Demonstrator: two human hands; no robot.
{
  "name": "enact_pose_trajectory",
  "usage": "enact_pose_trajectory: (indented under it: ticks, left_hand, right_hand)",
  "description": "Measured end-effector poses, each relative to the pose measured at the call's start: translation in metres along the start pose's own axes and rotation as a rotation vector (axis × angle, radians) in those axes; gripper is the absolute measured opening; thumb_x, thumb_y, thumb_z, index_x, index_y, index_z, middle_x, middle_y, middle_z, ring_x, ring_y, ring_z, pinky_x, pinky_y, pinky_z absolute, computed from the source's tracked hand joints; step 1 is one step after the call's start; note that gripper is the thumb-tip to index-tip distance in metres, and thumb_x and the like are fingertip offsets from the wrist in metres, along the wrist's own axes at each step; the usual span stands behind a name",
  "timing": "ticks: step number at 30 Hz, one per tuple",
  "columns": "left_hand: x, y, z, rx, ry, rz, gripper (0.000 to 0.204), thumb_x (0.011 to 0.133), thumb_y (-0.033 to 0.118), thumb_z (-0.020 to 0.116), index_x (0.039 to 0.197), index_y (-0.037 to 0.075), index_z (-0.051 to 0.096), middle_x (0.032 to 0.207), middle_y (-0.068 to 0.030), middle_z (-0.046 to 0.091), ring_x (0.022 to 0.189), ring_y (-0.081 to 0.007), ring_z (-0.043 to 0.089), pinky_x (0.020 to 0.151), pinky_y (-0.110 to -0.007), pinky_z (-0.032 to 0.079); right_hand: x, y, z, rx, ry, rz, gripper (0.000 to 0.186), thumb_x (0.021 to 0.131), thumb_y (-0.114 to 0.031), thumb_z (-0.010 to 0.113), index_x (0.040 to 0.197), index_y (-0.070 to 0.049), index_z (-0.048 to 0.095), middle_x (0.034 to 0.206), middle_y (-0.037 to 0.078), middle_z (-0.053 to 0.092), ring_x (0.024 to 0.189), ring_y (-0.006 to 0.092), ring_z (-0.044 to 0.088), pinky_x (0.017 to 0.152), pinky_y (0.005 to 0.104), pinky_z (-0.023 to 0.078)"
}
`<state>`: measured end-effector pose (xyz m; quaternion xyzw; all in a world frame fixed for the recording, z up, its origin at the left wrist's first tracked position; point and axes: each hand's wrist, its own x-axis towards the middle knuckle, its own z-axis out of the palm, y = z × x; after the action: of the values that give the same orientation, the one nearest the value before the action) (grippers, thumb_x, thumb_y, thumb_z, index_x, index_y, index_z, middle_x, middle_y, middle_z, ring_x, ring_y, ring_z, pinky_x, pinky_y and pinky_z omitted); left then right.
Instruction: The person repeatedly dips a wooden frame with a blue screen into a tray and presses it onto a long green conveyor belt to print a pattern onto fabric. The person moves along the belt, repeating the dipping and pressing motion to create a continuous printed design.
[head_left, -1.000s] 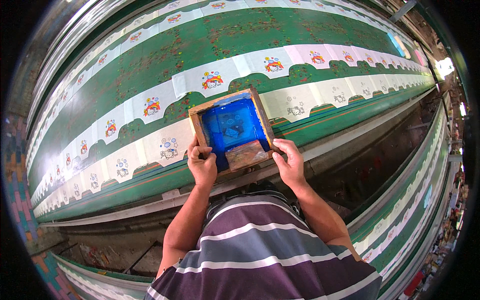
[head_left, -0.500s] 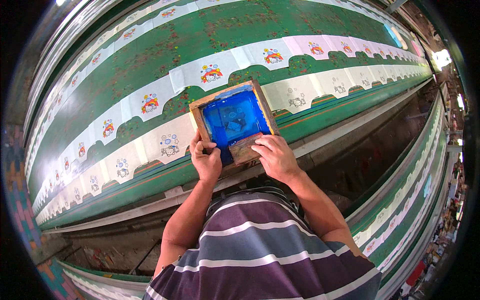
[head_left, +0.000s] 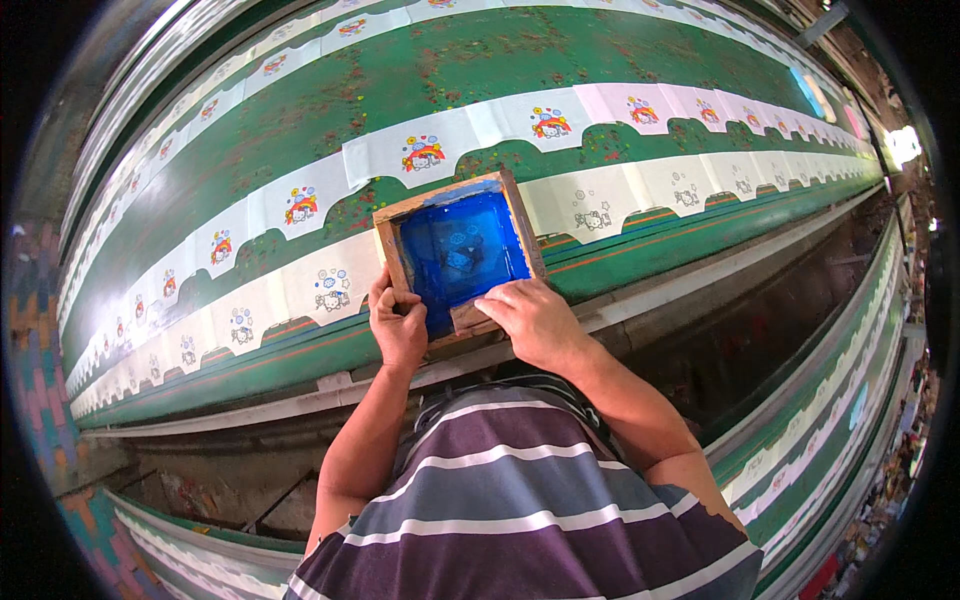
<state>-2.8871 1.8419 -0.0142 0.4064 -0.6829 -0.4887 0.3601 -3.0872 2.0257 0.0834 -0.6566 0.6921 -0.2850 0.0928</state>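
A small wooden screen-printing frame [head_left: 524, 222] lies tilted over the near row of pale fabric pieces [head_left: 345, 268]. Blue ink [head_left: 425, 245] coats the mesh inside it, and a printed figure shows faintly through. My left hand [head_left: 400, 328] is closed on the frame's left side near its lower corner, fingers curled. With its fingers over the top, my right hand [head_left: 540, 318] grips a wooden squeegee [head_left: 468, 318] at the frame's near side. Most of the squeegee's right part is hidden under those fingers. Left of the frame, one piece carries a grey-and-blue cartoon print [head_left: 332, 290].
The long green table [head_left: 290, 120] runs across the view, its top speckled with paint. A farther row of fabric pieces [head_left: 390, 150] bears multicoloured prints. A pale rail [head_left: 690, 272] follows the near edge. Another green table [head_left: 800, 410] with fabric stands at the lower right.
My right hand has slid the squeegee leftward along the near side of the frame. The frame and my left hand sit slightly lower and further left in the picture, which has itself shifted a little.
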Motion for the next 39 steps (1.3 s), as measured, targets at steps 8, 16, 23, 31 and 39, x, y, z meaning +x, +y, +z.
enact_pose_trajectory:
  ticks: [8,16,23,31,39]
  left_hand:
    - [0.002,-0.001,-0.003,0.047,-0.026,0.015,0.014,0.079,-0.01,0.073,0.085,0.002,0.075,0.17,-0.0219,0.06,0.143,-0.0321,0.064,0.104,-0.037,0.058]
    - [-0.001,-0.006,0.0,0.108,0.006,0.019,0.016,0.078,-0.013,0.073,0.085,0.002,0.073,0.165,-0.0207,0.065,0.137,-0.0313,0.069,0.108,-0.04,0.057]
    - [-0.002,0.005,0.001,0.102,-0.014,0.018,0.017,0.079,-0.013,0.072,0.083,0.003,0.073,0.167,-0.0273,0.061,0.152,-0.0433,0.059,0.122,-0.047,0.052]
    - [-0.004,0.005,0.002,0.122,-0.01,0.085,0.023,0.077,-0.017,0.071,0.085,0.004,0.073,0.169,-0.0298,0.059,0.152,-0.0429,0.058,0.12,-0.047,0.052]
    - [-0.004,0.006,0.002,0.051,-0.016,0.062,0.021,0.078,-0.016,0.073,0.087,0.003,0.075,0.172,-0.0284,0.058,0.151,-0.0427,0.058,0.119,-0.046,0.053]
  right_hand:
    - [0.006,0.014,0.022,-0.093,0.104,-0.106,0.035,0.101,-0.012,0.065,0.132,-0.004,0.08,0.125,0.013,0.077,0.119,0.0339,0.075,0.109,0.0479,0.058]
    - [0.089,0.061,0.02,-0.073,0.066,-0.014,0.039,0.094,0.004,0.066,0.128,-0.005,0.083,0.121,0.013,0.081,0.117,0.0353,0.079,0.105,0.0494,0.062]
    - [0.127,0.078,0.013,-0.082,0.043,-0.008,0.039,0.096,0.004,0.063,0.129,-0.007,0.081,0.124,0.013,0.079,0.119,0.0381,0.075,0.108,0.0503,0.06]
    - [0.063,0.038,0.017,-0.1,0.002,-0.102,0.033,0.094,-0.006,0.066,0.124,-0.006,0.081,0.115,0.009,0.074,0.107,0.0329,0.071,0.098,0.0491,0.056]
    - [0.013,-0.002,0.006,-0.036,-0.076,-0.055,0.034,0.096,-0.015,0.076,0.129,-0.008,0.082,0.126,0.009,0.075,0.121,0.0315,0.071,0.107,0.0488,0.056]
